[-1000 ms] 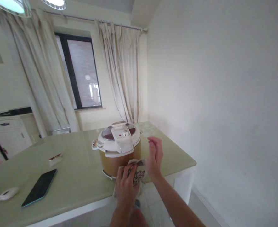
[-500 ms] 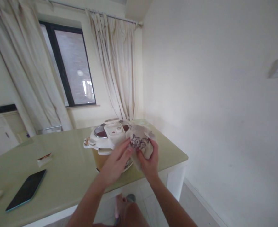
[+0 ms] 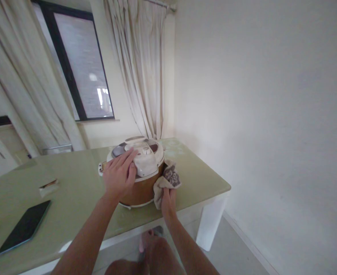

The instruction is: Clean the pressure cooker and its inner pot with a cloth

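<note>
A countertop cooker (image 3: 141,191) with a brown body and a white lid with dark windows stands near the table's front edge. My left hand (image 3: 119,173) lies on the front left of its lid, fingers stretched out over the white top. In my right hand (image 3: 168,198) is a beige cloth (image 3: 158,191) with a dark floral pattern, bunched up and pressed against the cooker's right side. The cloth covers part of my right fingers.
The cooker stands on a pale green table (image 3: 79,191) with white legs. A dark tablet (image 3: 25,227) lies at the left, with a small white packet (image 3: 48,187) behind it. A bare wall (image 3: 257,114) rises on the right; curtains (image 3: 139,68) and a window are behind.
My left hand has gone from beside the cloth onto the cooker's lid. My right hand has lowered the cloth against the cooker's right side. The view has tilted down slightly.
</note>
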Action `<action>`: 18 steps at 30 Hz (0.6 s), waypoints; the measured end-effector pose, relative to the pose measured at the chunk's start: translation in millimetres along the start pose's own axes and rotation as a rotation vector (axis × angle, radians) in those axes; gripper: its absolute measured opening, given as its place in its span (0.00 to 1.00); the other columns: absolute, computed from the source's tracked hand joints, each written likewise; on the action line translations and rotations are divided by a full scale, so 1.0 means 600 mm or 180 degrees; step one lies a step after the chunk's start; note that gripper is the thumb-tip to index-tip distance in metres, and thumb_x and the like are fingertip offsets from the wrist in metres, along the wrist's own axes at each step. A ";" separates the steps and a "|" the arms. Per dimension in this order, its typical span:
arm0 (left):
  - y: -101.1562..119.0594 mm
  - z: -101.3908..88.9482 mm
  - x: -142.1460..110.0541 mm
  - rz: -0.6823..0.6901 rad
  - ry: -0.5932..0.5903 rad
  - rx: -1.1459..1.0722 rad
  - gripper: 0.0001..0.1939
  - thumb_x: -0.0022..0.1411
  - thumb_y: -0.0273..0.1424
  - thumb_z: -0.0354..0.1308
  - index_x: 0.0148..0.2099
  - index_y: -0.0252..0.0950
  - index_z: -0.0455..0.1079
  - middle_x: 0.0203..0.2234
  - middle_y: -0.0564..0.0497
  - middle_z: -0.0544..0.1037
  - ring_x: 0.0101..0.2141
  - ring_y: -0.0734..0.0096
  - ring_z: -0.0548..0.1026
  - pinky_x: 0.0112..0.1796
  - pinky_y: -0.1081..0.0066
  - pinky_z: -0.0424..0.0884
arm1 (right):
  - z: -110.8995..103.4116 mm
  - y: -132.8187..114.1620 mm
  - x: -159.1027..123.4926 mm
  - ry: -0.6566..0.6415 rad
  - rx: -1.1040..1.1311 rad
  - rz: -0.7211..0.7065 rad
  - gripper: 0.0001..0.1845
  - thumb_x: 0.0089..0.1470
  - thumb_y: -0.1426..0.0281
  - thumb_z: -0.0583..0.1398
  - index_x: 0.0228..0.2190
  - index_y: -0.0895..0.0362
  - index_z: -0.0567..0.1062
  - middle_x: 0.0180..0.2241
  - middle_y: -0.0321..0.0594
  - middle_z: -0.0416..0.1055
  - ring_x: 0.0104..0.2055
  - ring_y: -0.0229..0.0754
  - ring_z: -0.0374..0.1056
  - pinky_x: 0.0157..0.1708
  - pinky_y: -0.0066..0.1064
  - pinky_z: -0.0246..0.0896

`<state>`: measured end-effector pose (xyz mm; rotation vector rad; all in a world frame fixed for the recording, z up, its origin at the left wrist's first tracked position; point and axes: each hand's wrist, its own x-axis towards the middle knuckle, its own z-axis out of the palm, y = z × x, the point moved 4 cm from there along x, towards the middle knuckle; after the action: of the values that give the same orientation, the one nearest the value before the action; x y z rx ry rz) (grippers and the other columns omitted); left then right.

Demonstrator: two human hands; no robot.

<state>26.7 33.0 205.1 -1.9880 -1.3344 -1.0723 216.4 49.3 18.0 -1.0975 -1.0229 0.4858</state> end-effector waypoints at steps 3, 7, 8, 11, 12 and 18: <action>-0.001 0.002 0.001 0.0038 0.0062 0.0006 0.25 0.73 0.32 0.47 0.66 0.40 0.74 0.64 0.47 0.77 0.56 0.55 0.79 0.53 0.57 0.67 | 0.011 -0.115 0.060 -0.0050 0.0361 -0.0267 0.27 0.69 0.51 0.54 0.56 0.54 0.78 0.55 0.50 0.76 0.61 0.52 0.68 0.64 0.48 0.60; -0.003 0.003 0.000 0.0098 0.0178 0.0004 0.23 0.73 0.32 0.48 0.61 0.39 0.77 0.61 0.47 0.79 0.54 0.55 0.80 0.52 0.56 0.68 | 0.040 -0.250 0.177 -0.1067 -0.0568 -0.1428 0.21 0.62 0.56 0.64 0.53 0.49 0.80 0.55 0.44 0.75 0.61 0.51 0.68 0.66 0.46 0.57; -0.004 0.003 0.000 0.0107 0.0200 0.0004 0.22 0.73 0.32 0.48 0.61 0.39 0.78 0.61 0.47 0.80 0.54 0.54 0.80 0.52 0.56 0.68 | 0.047 -0.260 0.206 -0.1243 -0.0694 -0.1467 0.20 0.62 0.56 0.65 0.53 0.48 0.81 0.54 0.43 0.76 0.59 0.51 0.70 0.65 0.46 0.59; -0.002 0.004 0.001 0.0111 0.0205 -0.0005 0.23 0.72 0.32 0.49 0.62 0.40 0.77 0.61 0.47 0.79 0.53 0.54 0.81 0.51 0.56 0.68 | 0.063 -0.241 0.279 -0.1284 -0.0625 -0.1145 0.19 0.62 0.59 0.63 0.52 0.51 0.81 0.52 0.43 0.79 0.57 0.50 0.73 0.62 0.43 0.63; -0.001 0.004 0.002 0.0103 0.0211 -0.0007 0.24 0.72 0.31 0.49 0.63 0.41 0.76 0.61 0.48 0.79 0.53 0.55 0.81 0.50 0.56 0.68 | 0.065 -0.224 0.294 -0.1212 -0.0528 -0.0982 0.19 0.63 0.59 0.62 0.52 0.52 0.81 0.52 0.43 0.80 0.57 0.49 0.73 0.62 0.43 0.64; 0.002 0.006 0.001 0.0122 0.0302 0.0024 0.24 0.71 0.31 0.49 0.64 0.40 0.76 0.61 0.48 0.79 0.52 0.55 0.81 0.50 0.57 0.67 | 0.039 -0.093 0.246 -0.0617 -0.0542 -0.0550 0.29 0.64 0.61 0.56 0.63 0.55 0.71 0.59 0.50 0.75 0.64 0.52 0.68 0.63 0.48 0.63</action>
<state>29.2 35.4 203.7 -1.9247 -1.2444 -1.1274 258.9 150.1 134.2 -1.1153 -1.3369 0.3753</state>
